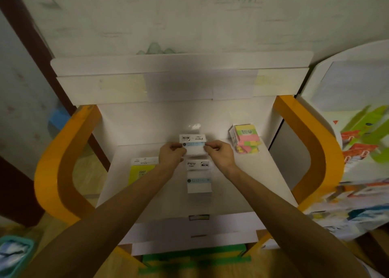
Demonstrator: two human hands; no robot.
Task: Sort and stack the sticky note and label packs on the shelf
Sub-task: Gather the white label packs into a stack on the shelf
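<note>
Yellow pack (pixel 141 173): lies flat at the left of the white shelf (pixel 248 172), header card toward the back, number 2207 on its front; the left forearm crosses its right edge.
Left hand (pixel 171 156): fingers curled, pinching the left end of the held label pack (pixel 193 146).
Held label pack: white with a pale blue band, in a clear sleeve, its printed header turned toward the back of the shelf; it is between the two hands at the shelf's middle.
Second label pack (pixel 199 177): same kind, flat on the shelf just in front of the held one, header toward the back.
Right hand (pixel 220 154): fingers curled, pinching the right end of the held label pack.
Multicoloured packs (pixel 246 138): pink, yellow and green, piled at the back right corner of the shelf.
</note>
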